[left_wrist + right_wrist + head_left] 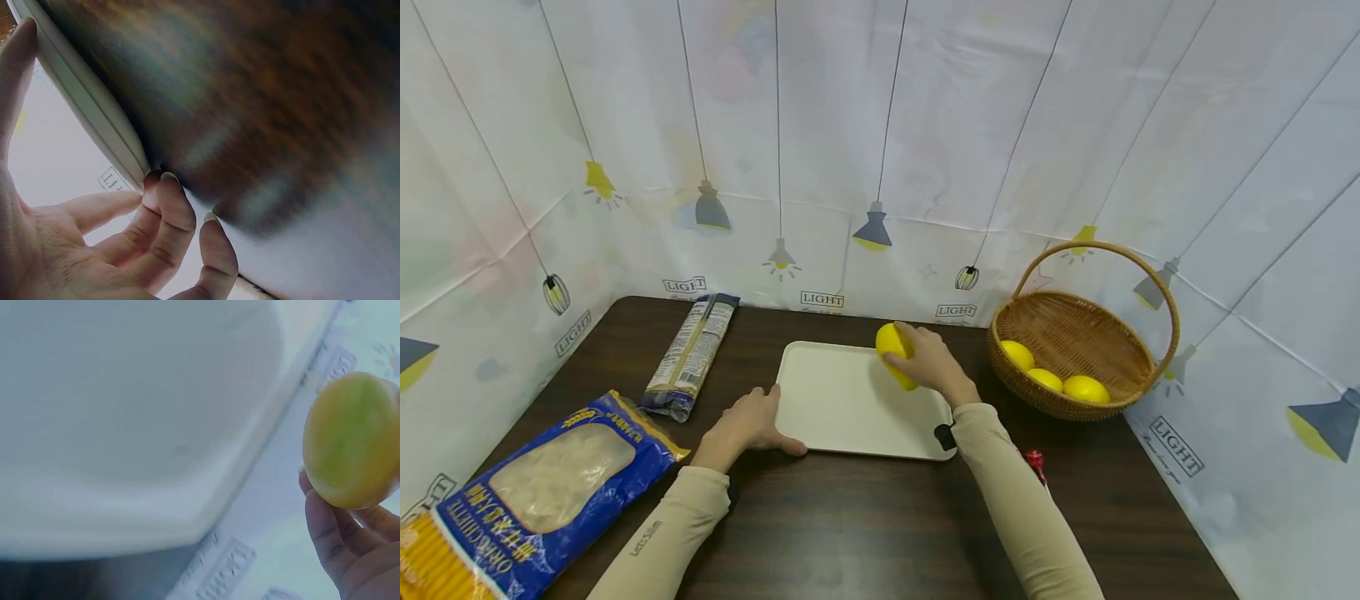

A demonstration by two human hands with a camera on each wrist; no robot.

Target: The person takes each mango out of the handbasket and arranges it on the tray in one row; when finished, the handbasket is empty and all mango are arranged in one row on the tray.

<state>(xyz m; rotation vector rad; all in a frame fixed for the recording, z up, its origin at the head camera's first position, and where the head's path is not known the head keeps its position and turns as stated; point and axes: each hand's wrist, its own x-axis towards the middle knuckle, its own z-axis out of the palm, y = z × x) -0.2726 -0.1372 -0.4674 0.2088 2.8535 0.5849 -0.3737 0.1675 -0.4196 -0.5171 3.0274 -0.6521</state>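
Observation:
A yellow lemon (892, 342) is held in my right hand (931, 362) above the right part of a cream tray (842, 400). In the right wrist view the lemon (350, 440) looks smooth and oval, gripped by the fingertips; part of it runs out of frame. My left hand (751, 429) holds the tray's near left corner, its thumb along the front edge and its fingers at the left side. The left wrist view shows bent fingers (172, 219) right at the tray's rim (94, 106).
A wicker basket (1078, 312) with three lemons (1086, 389) stands at the right. On the left lie a blue and yellow pasta bag (561, 483) and a long narrow packet (696, 354). Something red (1033, 460) shows beside the right forearm. A printed curtain (835, 167) borders the dark table (850, 525).

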